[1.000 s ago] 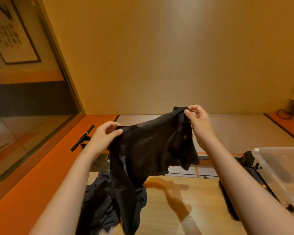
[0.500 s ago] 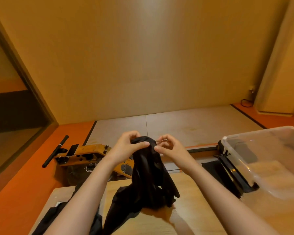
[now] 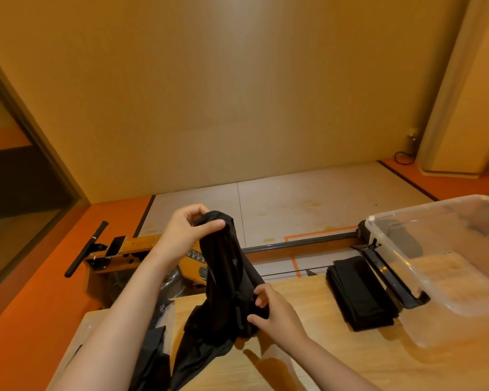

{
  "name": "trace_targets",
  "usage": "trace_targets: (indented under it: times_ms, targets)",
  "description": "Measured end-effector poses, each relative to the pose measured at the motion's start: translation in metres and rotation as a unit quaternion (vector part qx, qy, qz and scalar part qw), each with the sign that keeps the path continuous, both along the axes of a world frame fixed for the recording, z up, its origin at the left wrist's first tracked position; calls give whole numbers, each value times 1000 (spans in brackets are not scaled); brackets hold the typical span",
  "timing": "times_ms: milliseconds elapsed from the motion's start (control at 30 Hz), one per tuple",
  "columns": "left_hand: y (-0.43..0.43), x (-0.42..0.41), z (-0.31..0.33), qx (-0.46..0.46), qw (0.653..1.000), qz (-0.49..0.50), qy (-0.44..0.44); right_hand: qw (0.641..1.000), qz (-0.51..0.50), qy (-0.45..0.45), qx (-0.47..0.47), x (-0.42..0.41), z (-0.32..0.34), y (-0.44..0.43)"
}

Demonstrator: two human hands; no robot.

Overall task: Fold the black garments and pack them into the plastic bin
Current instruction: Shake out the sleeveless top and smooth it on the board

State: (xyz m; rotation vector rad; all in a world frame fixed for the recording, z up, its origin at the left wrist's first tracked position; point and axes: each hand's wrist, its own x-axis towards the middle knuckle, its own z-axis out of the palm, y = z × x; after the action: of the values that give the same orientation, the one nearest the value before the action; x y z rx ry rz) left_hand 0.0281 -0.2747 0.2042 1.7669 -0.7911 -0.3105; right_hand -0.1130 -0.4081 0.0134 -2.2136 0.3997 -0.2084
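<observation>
**Garment halved; right hand now down at its lower part.**
The right hand (image 3: 277, 314), beside the left half a second ago, now pinches the garment (image 3: 226, 277) low, just above the table (image 3: 336, 359). The left hand (image 3: 184, 232) grips the gathered top, so the cloth hangs as a narrow strip between them. The first fold looks done. Farther right, a folded stack (image 3: 359, 294) lies beside the bin (image 3: 390, 266).
</observation>
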Motion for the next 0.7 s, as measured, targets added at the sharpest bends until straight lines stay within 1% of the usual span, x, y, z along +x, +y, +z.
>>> trace_targets:
  times_ms: [67,100,200,300,367,467,533,567,633,700]
  targets:
    - [4,3,0,-6,1000,5,3,1000,-18,-9,10,9,-1,3]
    - [6,4,0,-10,1000,9,4,1000,-23,-13,-1,13,-1,5]
    - [14,7,-1,-16,1000,17,9,996,-42,-40,-70,24,0,11]
    - [23,9,1,-9,1000,22,11,989,-36,-81,-121,37,5,15]
    - [32,11,3,0,999,32,6,990,-33,-89,-101,42,9,11]
    - [51,20,3,15,998,63,2,996,-20,-86,-12,45,20,-4]
    - [64,26,3,39,996,77,8,995,-9,-87,52,43,33,-15]
    - [70,30,3,57,995,79,7,993,-5,-94,69,42,42,-21]
    - [82,37,5,98,992,80,-11,990,1,-118,76,39,65,-37]
    - [94,43,15,125,988,86,-31,988,4,-139,62,39,93,-57]
